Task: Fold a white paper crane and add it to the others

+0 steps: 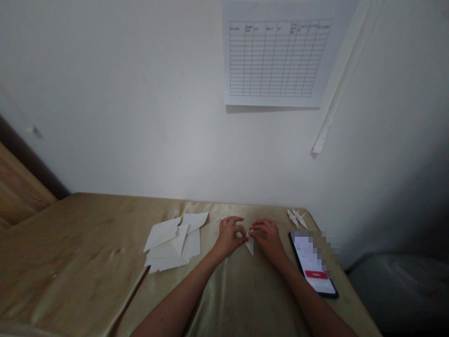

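A small piece of folded white paper (pixel 250 246) is held between my two hands, its pointed end toward me. My left hand (pixel 230 235) pinches its upper left edge between thumb and forefinger. On the other side, my right hand (pixel 267 235) pinches the top right of it, the remaining fingers curled above. The fingertips cover the upper part of the paper. Left of my hands lies a loose pile of torn white paper sheets (pixel 168 248). Small folded paper cranes (pixel 297 218) sit at the table's back right corner.
A phone (pixel 310 262) with a lit screen lies right of my right forearm, near the table's right edge. A shiny gold-brown cloth (pixel 105 243) covers the table. The white wall (pixel 140 117) behind carries a printed table sheet (pixel 277 61).
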The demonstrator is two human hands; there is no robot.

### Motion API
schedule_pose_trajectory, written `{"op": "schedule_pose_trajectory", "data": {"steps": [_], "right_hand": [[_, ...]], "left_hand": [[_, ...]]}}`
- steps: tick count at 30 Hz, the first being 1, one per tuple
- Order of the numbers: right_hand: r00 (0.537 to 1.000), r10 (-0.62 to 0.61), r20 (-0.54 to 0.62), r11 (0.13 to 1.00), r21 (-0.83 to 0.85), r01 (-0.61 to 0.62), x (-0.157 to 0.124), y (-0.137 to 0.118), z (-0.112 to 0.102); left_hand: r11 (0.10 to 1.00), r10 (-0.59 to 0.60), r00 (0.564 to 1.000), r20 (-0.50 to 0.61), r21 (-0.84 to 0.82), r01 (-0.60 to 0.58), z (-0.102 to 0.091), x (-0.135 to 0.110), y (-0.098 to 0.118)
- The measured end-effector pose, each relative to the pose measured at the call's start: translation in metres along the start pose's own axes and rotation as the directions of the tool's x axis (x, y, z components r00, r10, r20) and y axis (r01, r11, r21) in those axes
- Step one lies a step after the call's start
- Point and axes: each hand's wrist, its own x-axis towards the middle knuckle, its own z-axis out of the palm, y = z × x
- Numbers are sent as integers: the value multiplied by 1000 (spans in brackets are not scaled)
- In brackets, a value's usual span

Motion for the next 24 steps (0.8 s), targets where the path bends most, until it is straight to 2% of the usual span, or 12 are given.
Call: {"op": "schedule_pose_trajectory", "data": {"steps": [11, 24], "right_hand": [[1000, -23, 15, 998, -61, 24, 1, -8, -7], [999, -33, 24, 999, -26, 34, 3, 1, -4]], "left_hand": [[999, -32, 998, 61, -5, 32, -2, 0, 2], [999, -29, 997, 70, -40, 32, 3, 0, -3]]}}
